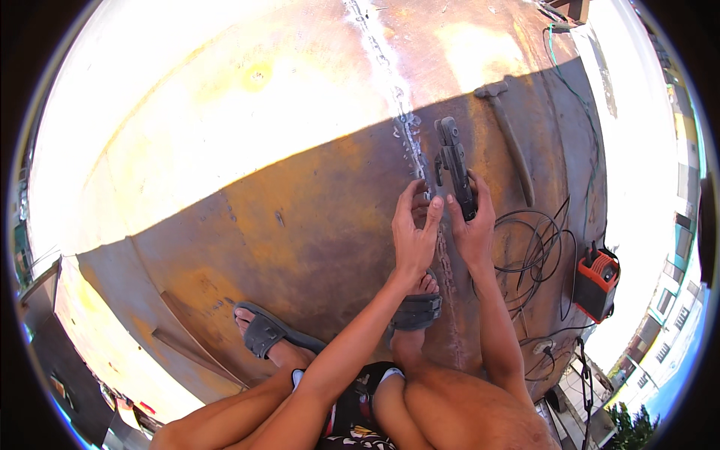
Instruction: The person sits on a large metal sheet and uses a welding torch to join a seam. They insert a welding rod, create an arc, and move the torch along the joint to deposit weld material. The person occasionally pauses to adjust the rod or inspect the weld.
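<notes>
My right hand (473, 225) is closed around the handle of a dark welding electrode holder (454, 161), whose jaw end points away from me. Beside it, my left hand (415, 234) is raised with its fingers curved and its thumb held apart; I see nothing in it. Both hands are over a weld seam (405, 124) that runs across a rusty metal plate (322, 202). The far part of the seam is whitish and rough, while the nearer part looks brown. A hammer (511, 142) with a long handle lies on the plate to the right of the holder.
Black cable (529, 240) lies in loops to the right of my right arm. Beyond it sits a red and black welding machine (598, 277). My sandalled feet rest on the plate, near a thin metal strip (196, 336) at left. Bright sunlight covers the far side.
</notes>
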`<action>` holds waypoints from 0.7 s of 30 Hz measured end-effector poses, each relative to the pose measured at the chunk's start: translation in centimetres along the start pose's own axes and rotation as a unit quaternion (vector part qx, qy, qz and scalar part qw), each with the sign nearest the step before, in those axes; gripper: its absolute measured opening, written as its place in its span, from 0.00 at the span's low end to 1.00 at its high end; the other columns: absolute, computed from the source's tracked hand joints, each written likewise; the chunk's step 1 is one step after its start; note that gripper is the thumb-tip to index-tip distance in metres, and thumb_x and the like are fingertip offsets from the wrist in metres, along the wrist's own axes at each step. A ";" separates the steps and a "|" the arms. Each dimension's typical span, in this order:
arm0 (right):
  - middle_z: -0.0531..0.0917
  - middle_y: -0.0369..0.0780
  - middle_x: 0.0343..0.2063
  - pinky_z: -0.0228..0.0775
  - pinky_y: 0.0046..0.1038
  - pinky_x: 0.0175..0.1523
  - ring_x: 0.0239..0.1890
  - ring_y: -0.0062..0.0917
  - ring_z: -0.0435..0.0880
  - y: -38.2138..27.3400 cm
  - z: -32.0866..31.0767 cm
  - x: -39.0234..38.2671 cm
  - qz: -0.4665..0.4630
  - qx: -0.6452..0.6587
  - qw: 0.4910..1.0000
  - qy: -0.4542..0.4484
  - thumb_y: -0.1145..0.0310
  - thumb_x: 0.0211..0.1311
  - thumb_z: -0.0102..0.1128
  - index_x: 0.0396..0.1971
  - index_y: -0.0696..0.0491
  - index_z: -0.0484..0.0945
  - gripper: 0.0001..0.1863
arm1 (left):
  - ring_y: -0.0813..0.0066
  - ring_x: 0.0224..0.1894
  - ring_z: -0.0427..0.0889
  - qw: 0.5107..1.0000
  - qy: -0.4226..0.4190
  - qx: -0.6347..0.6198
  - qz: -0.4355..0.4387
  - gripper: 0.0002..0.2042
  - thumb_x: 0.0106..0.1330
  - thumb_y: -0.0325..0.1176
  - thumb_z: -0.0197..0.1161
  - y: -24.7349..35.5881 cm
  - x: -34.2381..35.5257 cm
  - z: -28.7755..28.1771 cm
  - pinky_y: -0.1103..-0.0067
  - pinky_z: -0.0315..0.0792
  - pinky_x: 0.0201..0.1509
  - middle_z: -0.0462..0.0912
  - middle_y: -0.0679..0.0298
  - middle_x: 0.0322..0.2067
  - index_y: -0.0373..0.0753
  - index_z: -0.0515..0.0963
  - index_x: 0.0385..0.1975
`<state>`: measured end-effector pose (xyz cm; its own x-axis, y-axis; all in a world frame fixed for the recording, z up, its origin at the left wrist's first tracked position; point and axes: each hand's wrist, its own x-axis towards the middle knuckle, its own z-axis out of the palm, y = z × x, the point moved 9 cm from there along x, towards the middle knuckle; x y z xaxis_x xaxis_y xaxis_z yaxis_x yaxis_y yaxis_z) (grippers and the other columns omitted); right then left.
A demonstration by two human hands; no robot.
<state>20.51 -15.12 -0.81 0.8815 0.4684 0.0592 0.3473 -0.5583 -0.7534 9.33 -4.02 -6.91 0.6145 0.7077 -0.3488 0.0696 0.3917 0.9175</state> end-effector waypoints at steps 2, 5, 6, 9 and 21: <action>0.83 0.52 0.53 0.79 0.44 0.57 0.52 0.49 0.86 -1.8 0.9 -0.8 -0.027 -0.022 0.999 -0.021 0.68 0.70 0.72 0.72 0.59 0.72 0.33 | 0.74 0.55 0.86 1.000 -0.010 -0.009 -0.006 0.27 0.82 0.39 0.66 1.7 0.5 0.7 0.74 0.80 0.59 0.86 0.56 0.57 0.30 0.69 0.72; 0.81 0.52 0.52 0.78 0.47 0.53 0.50 0.51 0.85 -3.4 2.6 -2.4 -0.052 -0.021 0.998 -0.036 0.74 0.65 0.72 0.75 0.58 0.68 0.38 | 0.73 0.58 0.85 0.996 -0.025 -0.058 -0.058 0.27 0.83 0.41 0.65 3.2 0.7 1.3 0.72 0.80 0.62 0.85 0.57 0.58 0.31 0.67 0.73; 0.80 0.53 0.53 0.78 0.47 0.53 0.52 0.51 0.84 -4.1 2.9 -2.8 -0.053 -0.021 0.998 -0.041 0.74 0.65 0.71 0.75 0.59 0.68 0.39 | 0.74 0.58 0.85 0.994 -0.023 -0.073 -0.072 0.26 0.83 0.41 0.65 3.3 0.8 1.4 0.73 0.79 0.62 0.85 0.57 0.57 0.31 0.69 0.71; 0.75 0.55 0.61 0.75 0.49 0.60 0.60 0.54 0.80 -5.4 4.0 -3.6 -0.027 0.015 0.996 -0.081 0.73 0.65 0.70 0.77 0.60 0.65 0.41 | 0.76 0.55 0.84 0.990 -0.021 -0.079 -0.116 0.23 0.84 0.41 0.64 3.5 1.2 0.3 0.74 0.79 0.60 0.86 0.60 0.54 0.31 0.73 0.68; 0.83 0.56 0.56 0.74 0.51 0.60 0.56 0.55 0.83 -6.9 0.9 -1.7 0.041 -0.143 0.945 -0.291 0.64 0.71 0.69 0.73 0.62 0.67 0.36 | 0.79 0.47 0.82 0.996 -0.014 -0.055 -0.071 0.20 0.80 0.40 0.70 4.9 2.7 -0.3 0.77 0.76 0.55 0.86 0.64 0.47 0.32 0.77 0.61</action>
<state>16.31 -11.47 3.73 0.6126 0.6663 -0.4252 0.4314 -0.7326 -0.5264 11.07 0.04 -3.38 0.6263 0.6243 -0.4670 0.0717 0.5503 0.8319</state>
